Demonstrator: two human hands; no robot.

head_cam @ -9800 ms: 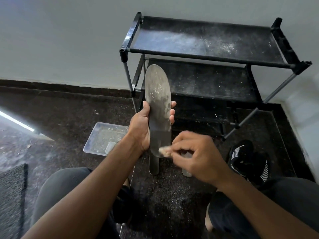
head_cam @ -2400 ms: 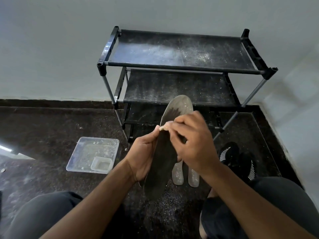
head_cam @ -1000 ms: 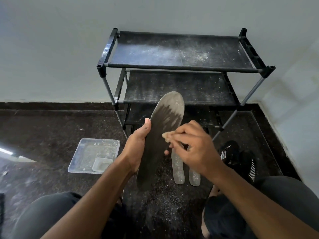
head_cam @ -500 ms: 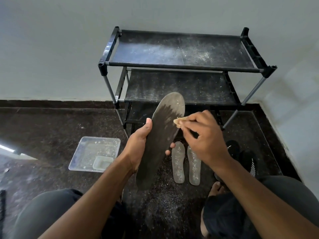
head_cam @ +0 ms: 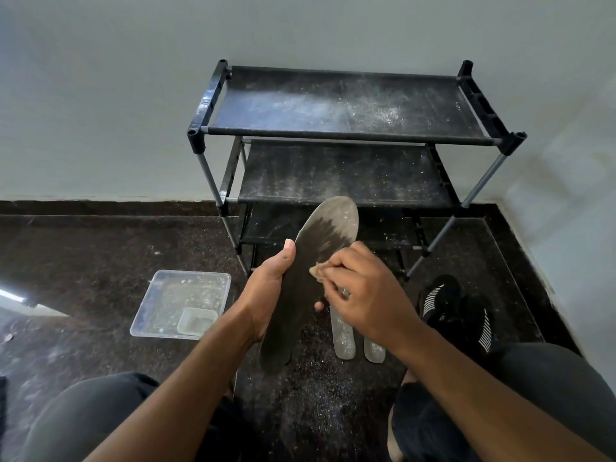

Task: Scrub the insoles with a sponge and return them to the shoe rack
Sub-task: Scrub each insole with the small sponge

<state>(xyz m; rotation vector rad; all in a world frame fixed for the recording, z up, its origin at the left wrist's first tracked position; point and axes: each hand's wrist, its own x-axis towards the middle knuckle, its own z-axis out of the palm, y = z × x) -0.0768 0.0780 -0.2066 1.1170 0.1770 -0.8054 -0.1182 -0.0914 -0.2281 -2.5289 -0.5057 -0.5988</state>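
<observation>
- Scrubbing is the step in hand: a seated person holds one dark insole point(head_cam: 308, 288) upright over the floor, toe end toward 12 o'clock and heel toward 6 o'clock.
- Left hand point(head_cam: 266, 295) grips the insole along its 9 o'clock edge, thumb on the front face and fingers wrapped behind, one fingertip showing at the opposite edge.
- Right hand point(head_cam: 363, 295) pinches a small tan sponge point(head_cam: 318, 272) between thumb and curled fingers and presses it against the middle of the insole.
- Toe end of the insole carries pale, dusty residue; the lower part looks darker and, by my judgement, already cleaned.
- Two more insoles point(head_cam: 343, 335) lie flat on the floor just beside each other, at 4 o'clock from the held one, partly hidden by the right hand.
- Shoe rack point(head_cam: 336, 135), black with dusty shelves, stands against the wall at 12 o'clock; none of the insoles is on it yet.
- Clear plastic tray point(head_cam: 181, 303) sits on the floor at 9 o'clock; black shoes point(head_cam: 456, 311) sit at 3 o'clock.
- Next move likely calls for working the sponge toward the toe, with a firm left-hand grip so the flexible insole does not bend away.
</observation>
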